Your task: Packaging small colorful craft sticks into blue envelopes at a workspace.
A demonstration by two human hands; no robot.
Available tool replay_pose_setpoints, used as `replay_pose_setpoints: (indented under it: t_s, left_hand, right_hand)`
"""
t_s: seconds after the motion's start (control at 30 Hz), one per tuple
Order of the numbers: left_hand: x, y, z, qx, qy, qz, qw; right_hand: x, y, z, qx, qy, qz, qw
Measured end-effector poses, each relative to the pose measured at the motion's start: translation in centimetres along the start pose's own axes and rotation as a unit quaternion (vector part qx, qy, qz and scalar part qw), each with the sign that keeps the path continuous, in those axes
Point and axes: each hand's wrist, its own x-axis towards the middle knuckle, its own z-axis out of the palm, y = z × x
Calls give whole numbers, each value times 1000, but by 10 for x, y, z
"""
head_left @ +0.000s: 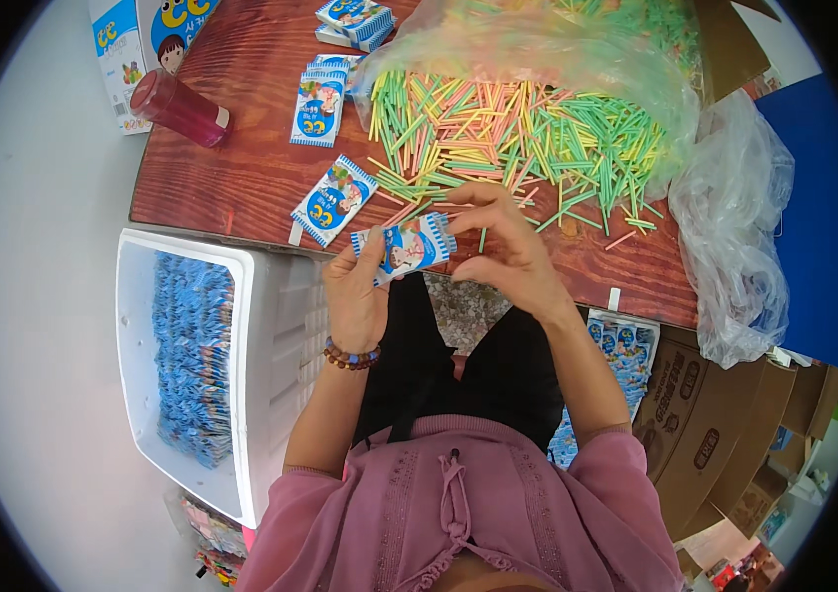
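My left hand (356, 288), with a beaded bracelet on its wrist, pinches a small blue and white candy packet (405, 249) between thumb and fingers, over the table's near edge. Beside the packet's right end is my right hand (517, 259), thumb and fingers spread apart; I see nothing in it. Whether that end is sealed, I cannot tell. Just beyond lies a heap of thin pink, yellow and green candy sticks (512, 133), partly under a clear plastic bag (537, 49). Another packet (336, 200) lies flat left of the heap.
More packets (317, 111) are stacked farther back on the reddish wooden table (251, 187). A pink bottle (180, 107) lies at the left. Below it stands a white foam box (253, 286) full of blue packets. Crumpled plastic (734, 227) and cardboard boxes (700, 414) are on the right.
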Motion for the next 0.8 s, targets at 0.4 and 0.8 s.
replay_pose_setpoints:
  t_s: [0.4, 0.8]
  left_hand:
    - [9, -4, -19, 37, 22, 83, 996]
    - [13, -1, -29, -17, 28, 39, 999]
  right_hand:
    - [49, 16, -38, -559, 5, -48, 828]
    - [88, 58, -37, -773, -97, -106, 618]
